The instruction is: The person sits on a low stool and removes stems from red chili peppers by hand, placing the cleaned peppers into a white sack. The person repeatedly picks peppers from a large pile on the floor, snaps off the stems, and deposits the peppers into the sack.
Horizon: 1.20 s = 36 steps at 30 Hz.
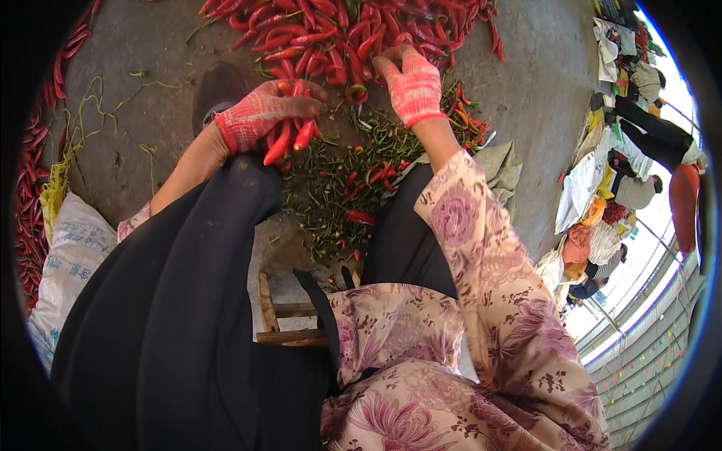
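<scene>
My left hand, in a red and white knit glove with darkened fingers, is closed around a bunch of red chili peppers; their ends hang below the palm beside my knee. My right hand, gloved alike, is at the near edge of a large pile of red chili peppers, its fingertips at a pepper. Whether it grips that pepper I cannot tell. Between my legs lies a spread of green pepper stems with some loose red peppers in it. A curled pepper lies between my hands.
At the left are more red peppers, yellow netting and a white woven sack bearing writing. A wooden stool stands below me. Grey-green cloth lies by my right knee. Several people and sacks are far right.
</scene>
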Motion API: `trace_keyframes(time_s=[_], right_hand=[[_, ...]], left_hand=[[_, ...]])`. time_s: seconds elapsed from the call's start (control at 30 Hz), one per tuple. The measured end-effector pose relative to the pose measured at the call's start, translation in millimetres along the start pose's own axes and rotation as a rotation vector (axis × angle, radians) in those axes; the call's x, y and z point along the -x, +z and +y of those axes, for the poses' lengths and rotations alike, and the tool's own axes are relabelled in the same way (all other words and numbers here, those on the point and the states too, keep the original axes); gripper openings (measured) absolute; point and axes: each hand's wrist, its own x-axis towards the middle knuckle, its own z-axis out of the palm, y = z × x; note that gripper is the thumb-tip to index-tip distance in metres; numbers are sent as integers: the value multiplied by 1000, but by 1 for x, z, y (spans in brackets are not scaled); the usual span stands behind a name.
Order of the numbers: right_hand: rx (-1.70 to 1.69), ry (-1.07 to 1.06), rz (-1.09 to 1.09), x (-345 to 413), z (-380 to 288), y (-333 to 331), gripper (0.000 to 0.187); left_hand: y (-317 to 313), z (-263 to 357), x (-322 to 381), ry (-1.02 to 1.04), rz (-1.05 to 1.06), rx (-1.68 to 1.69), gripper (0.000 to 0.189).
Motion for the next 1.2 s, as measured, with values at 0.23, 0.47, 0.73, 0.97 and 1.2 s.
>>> trace_keyframes(time_s=[0.23, 0.47, 0.73, 0.97, 1.2], right_hand=[[-288, -163, -1, 58, -68, 22, 12], [-716, 323, -444, 50, -59, 0, 17], [583, -186, 27, 10, 27, -28, 38], [361, -167, -15, -1, 31, -36, 35], [259, -795, -194, 51, -41, -10, 18]], left_hand=[[4, -5, -2, -103, -91, -64, 25], [4, -2, 0, -117, -216, -32, 21], [2, -7, -1, 24, 11, 7, 30], [-9, -9, -8, -74, -56, 31, 36], [-9, -12, -12, -83, -65, -70, 35]])
